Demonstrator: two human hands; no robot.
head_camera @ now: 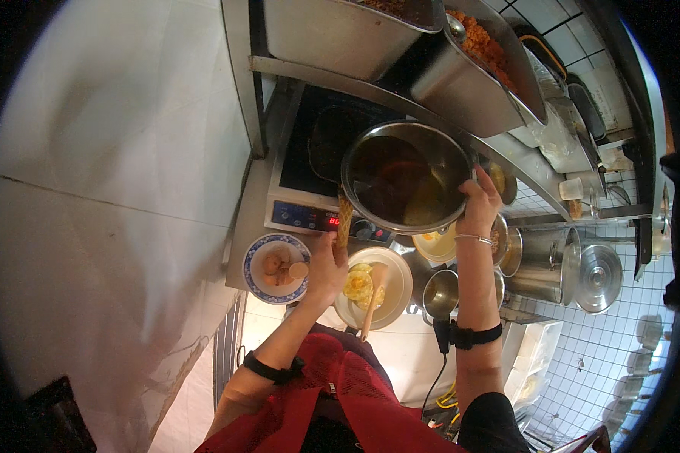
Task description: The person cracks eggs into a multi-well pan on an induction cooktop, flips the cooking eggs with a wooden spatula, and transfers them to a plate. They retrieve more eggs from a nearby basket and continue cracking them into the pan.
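My right hand (480,198) grips the right rim of a round stainless-steel pot (439,147). The pot is tilted, with a dark liquid (394,175) inside. Below and left of it, a dark frying pan (326,141) rests on the black glass of an induction cooker (292,170), partly hidden by the pot. My left hand (327,272) is closed around the pan's patterned yellow-brown handle (345,218). Close to that hand, a cream bowl (399,294) holds fried eggs (360,282) and a wooden spatula (377,283).
A blue-rimmed bowl (250,272) with what look like eggshells stands left. Above the cooker, a metal shelf (340,76) bears deep steel food pans (464,93). To the right are a small steel pot (441,291), a tall stockpot (535,266) and a round lid (599,277). A wall (119,141) rises left.
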